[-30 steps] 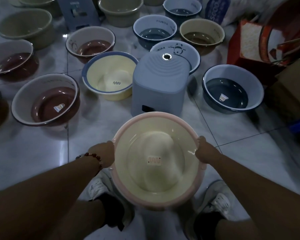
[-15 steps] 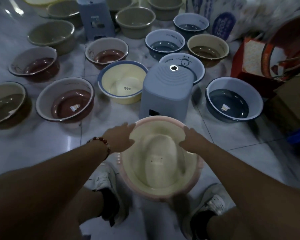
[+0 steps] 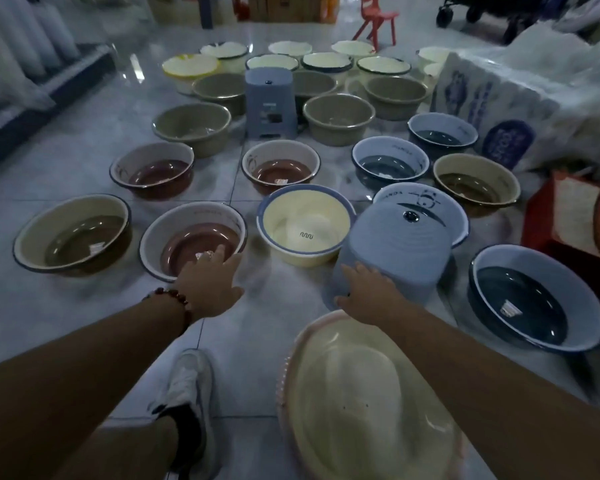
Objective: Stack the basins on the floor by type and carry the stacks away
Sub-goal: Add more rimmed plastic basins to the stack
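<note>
Pink-rimmed cream basin (image 3: 368,403) sits on the tiled floor (image 3: 66,306) at lower centre-right of frame, neither hand on it. Right hand (image 3: 369,296) reaches above its far rim, fingers spread and relaxed, tips against or just short of the grey-blue stool (image 3: 395,251); contact unclear. Left hand (image 3: 210,284) is extended, fingers straight, holding nothing, over the near rim of a brown-bottomed basin (image 3: 193,239). Blue-rimmed cream basin (image 3: 305,223) lies between that basin and the stool. More basins fill the floor toward upper centre.

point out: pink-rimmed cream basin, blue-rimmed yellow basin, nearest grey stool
pink-rimmed cream plastic basin (image 3: 354,403), head view, inner floor
blue-rimmed yellow plastic basin (image 3: 305,226), head view, inner floor
nearest grey plastic stool (image 3: 399,240), head view, ribbed top
</note>
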